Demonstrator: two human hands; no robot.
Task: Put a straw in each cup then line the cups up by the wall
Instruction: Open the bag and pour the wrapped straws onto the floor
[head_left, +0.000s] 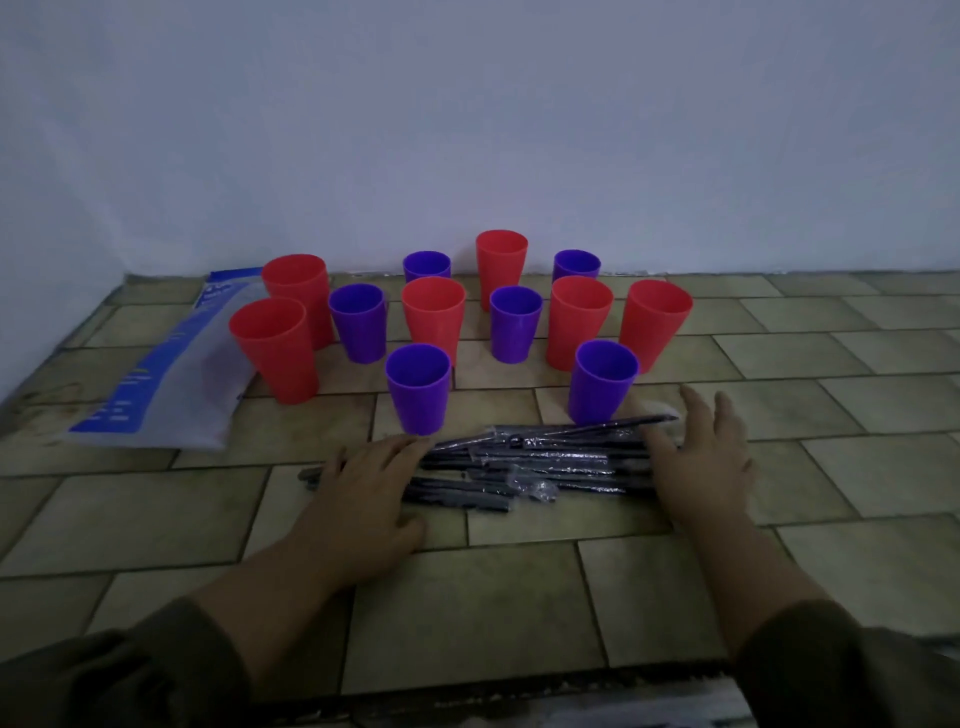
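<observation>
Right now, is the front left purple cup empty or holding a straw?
Empty: nothing sticks out of the purple cup; the straws lie on the tiles.

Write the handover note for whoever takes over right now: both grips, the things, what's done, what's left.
Left grip: open, fingers straight over the left end of the straws.
Right grip: open, at their right end.
Cups: twelve, six red, six purple, clustered before the wall, all empty.
Done: nothing.
Left: a straw in each cup, then the line-up.
</observation>
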